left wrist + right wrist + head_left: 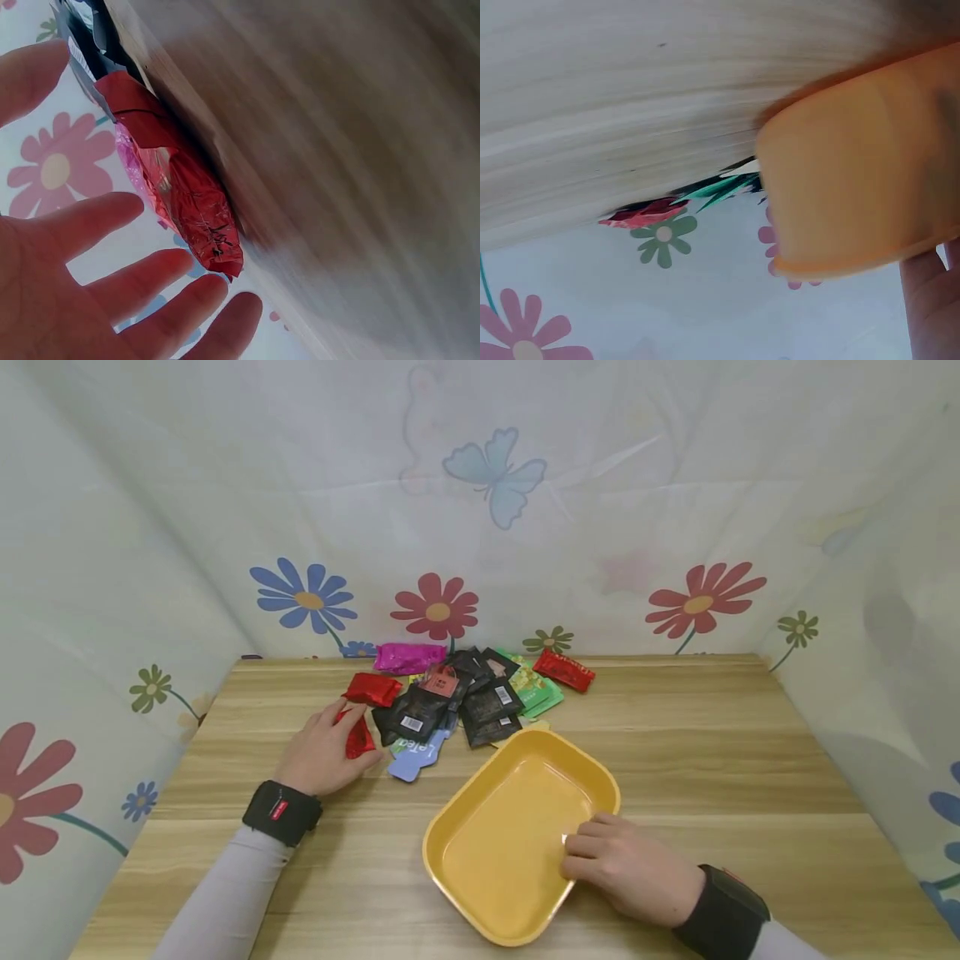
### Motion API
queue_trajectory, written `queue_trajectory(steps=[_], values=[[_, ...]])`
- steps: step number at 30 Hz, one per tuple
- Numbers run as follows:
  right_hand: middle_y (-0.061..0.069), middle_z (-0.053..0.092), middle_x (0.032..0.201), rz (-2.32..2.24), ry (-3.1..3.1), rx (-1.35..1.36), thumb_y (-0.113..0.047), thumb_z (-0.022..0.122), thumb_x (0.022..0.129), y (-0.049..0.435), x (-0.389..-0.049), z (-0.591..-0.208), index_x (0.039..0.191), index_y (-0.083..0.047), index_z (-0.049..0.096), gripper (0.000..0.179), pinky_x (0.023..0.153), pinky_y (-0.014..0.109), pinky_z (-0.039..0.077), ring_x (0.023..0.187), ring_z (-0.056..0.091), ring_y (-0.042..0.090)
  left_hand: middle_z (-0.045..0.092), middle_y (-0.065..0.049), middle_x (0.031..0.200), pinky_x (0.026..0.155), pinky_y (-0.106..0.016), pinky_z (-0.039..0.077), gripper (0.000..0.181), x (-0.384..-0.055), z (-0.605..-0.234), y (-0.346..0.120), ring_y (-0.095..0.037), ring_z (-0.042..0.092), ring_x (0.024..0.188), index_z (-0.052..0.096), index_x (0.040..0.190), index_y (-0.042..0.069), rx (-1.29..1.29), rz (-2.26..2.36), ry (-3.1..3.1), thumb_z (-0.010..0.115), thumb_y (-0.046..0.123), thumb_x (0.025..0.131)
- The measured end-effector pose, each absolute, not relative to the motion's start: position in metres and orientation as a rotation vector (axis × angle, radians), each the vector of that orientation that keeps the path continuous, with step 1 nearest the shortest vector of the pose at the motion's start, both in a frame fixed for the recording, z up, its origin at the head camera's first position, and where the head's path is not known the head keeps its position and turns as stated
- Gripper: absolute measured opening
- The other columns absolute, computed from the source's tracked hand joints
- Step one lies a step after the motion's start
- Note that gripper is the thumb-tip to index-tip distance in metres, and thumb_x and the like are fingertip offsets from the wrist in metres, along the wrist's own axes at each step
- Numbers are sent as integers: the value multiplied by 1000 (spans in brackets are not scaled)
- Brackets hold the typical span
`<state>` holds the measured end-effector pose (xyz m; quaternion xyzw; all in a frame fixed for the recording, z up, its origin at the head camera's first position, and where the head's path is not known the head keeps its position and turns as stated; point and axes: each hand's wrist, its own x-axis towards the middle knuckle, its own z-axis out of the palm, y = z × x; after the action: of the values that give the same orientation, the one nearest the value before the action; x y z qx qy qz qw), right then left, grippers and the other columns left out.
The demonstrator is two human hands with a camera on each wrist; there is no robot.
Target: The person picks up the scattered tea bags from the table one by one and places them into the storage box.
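My left hand [324, 752] reaches over a red wrapped packet [361, 739] at the left of the pile, its fingers and thumb spread around it. In the left wrist view, a red packet [180, 180] lies just past the spread fingers [165, 274]; whether they touch it I cannot tell. A second red packet [372, 689] lies just beyond that hand. On the right, my right hand [626, 864] grips the near right rim of a yellow tray [495, 852], fingers curled over its edge. No packets show inside the tray. The right wrist view shows the tray's outer wall [840, 172].
Black sachets [416, 710] are heaped beyond the tray, with a pink packet [408, 657], green packets [536, 689] and a blue piece [416, 757] around them. Another red packet [564, 671] lies at the back right. A flowered curtain [600, 552] surrounds the wooden table [712, 752].
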<state>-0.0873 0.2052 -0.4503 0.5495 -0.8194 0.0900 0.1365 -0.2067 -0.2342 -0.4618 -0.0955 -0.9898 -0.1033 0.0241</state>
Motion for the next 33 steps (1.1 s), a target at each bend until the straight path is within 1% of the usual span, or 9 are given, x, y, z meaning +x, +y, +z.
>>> queue_trajectory(steps=[3,8,11,14,20,23,27,30,33], values=[[-14,55,92,289,-2355,1628,-19,63,92,201,-93,-451,91,-26,65,7,88,31,45,89,51,8,37,-21,154,98,-62,43,89,-207,-462,-234,-45,43,130,48,150,10,-295,-325,-3059,64,63,81],[-10,60,97,320,-2321,1641,-10,66,85,199,-106,-452,91,-24,67,15,103,44,43,102,56,15,43,-22,149,96,-60,45,81,-207,-461,-236,-44,47,125,55,145,9,-309,-303,-3052,68,57,81],[-6,63,106,333,-2349,1631,-8,70,82,199,-113,-452,92,-25,69,19,109,51,37,115,57,21,47,-23,145,97,-59,45,75,-207,-460,-237,-44,49,123,57,142,9,-325,-293,-3045,70,50,82],[-1,64,118,354,-2392,1601,-10,73,82,200,-119,-452,94,-25,72,19,111,54,33,128,52,26,49,-22,143,99,-58,44,69,-207,-460,-239,-44,50,122,57,141,8,-351,-301,-3042,70,41,82],[3,57,139,448,-2499,1495,-11,72,85,204,-131,-453,102,-25,74,23,113,51,31,137,44,27,49,-21,142,101,-57,43,57,-209,-462,-242,-43,51,121,62,131,6,-388,-343,-3033,68,35,82],[4,54,142,579,-2488,1444,-2,67,84,207,-135,-452,109,-22,71,33,112,47,34,134,46,27,51,-21,139,101,-56,43,47,-209,-463,-243,-42,52,119,64,124,6,-377,-366,-3011,68,31,84],[6,54,141,805,-2489,1237,6,57,77,207,-139,-450,122,-14,64,50,107,42,41,130,49,23,50,-25,137,100,-57,44,49,-210,-461,-243,-44,53,118,60,130,4,-326,-407,-2972,67,24,85],[7,54,140,921,-2586,978,-8,61,86,204,-140,-446,135,-8,56,49,104,43,43,129,51,21,48,-28,135,96,-58,46,63,-207,-458,-243,-46,53,114,52,138,0,-220,-418,-2963,68,27,83],[10,54,141,946,-2745,779,-36,61,95,201,-141,-444,143,-4,49,59,105,48,42,129,51,26,52,-28,123,86,-55,50,69,-206,-456,-244,-42,56,101,50,138,-2,-104,-403,-2974,69,33,81]])
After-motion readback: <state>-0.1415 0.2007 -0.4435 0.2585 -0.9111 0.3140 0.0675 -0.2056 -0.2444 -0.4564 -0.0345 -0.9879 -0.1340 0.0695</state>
